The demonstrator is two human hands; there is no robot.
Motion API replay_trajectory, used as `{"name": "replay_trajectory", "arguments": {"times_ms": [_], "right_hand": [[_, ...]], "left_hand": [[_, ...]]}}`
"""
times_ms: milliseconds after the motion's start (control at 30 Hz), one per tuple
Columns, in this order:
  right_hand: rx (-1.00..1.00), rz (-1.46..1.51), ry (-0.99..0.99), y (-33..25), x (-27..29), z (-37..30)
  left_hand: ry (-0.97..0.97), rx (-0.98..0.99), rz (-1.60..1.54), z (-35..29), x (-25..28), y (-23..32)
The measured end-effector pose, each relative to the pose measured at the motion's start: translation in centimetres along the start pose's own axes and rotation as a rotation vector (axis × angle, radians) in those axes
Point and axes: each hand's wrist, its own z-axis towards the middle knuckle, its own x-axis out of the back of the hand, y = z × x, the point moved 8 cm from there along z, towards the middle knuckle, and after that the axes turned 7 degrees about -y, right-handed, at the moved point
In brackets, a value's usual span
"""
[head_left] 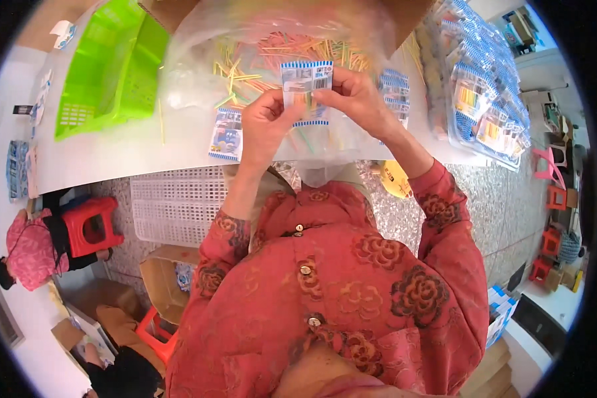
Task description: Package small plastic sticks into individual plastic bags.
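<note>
Between my two hands, over the near part of the white table (132, 156), is a small blue-and-white printed packet (306, 74) with striped ends. My left hand (265, 126) pinches its left side, and my right hand (365, 103) grips its right side with the thumb lying across the front. Just beyond lies a clear plastic bag (189, 63) spread open, with many thin coloured sticks (292, 46) in yellow, red and green. A similar packet (227, 136) rests beside my left wrist. More packets (396, 86) lie beyond my right wrist.
A bright green basket (89, 79) stands at the left. On the right is a high pile of filled packets (471, 89). Below the table are a white perforated crate (172, 205), a cardboard box (162, 282) and a red stool (93, 225). Another person (33, 249) sits at the far left.
</note>
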Motion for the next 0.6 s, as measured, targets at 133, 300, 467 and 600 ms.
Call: {"name": "replay_trajectory", "arguments": {"times_ms": [133,300,467,600], "right_hand": [[-0.036,0.047,0.028,1.3,0.7,-0.9],[-0.053,-0.085,0.014,-0.1,0.6,-1.8],[-0.05,-0.085,0.007,0.6,0.0,-2.1],[0.0,-0.11,-0.071,0.6,-1.3,-1.7]], "left_hand": [[-0.052,0.04,0.098,-0.1,-0.6,-1.3],[-0.048,0.041,0.137,-0.4,-0.8,-1.5],[-0.047,0.101,0.246,-1.6,-0.5,-1.9],[0.032,0.062,0.468,-2.8,1.2,-2.4]]}}
